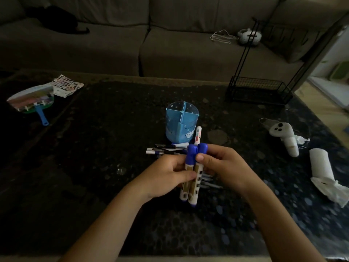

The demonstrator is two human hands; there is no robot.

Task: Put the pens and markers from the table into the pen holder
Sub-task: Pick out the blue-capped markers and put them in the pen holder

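Loose pens [166, 149] before open pen holder [181, 122] (top unobstructed)

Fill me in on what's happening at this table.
A person is gathering pens and markers. Both hands, left hand and right hand, hold two blue-capped markers upright above the table. The blue pen holder stands just beyond, its compartments looking empty. More pens lie in a pile between it and the hands.

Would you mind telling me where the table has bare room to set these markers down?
Bare tabletop lies between the blue-handled hand fan and the blue divided pen holder, and near the front edge. It is crowded just before the holder, where loose pens pile.
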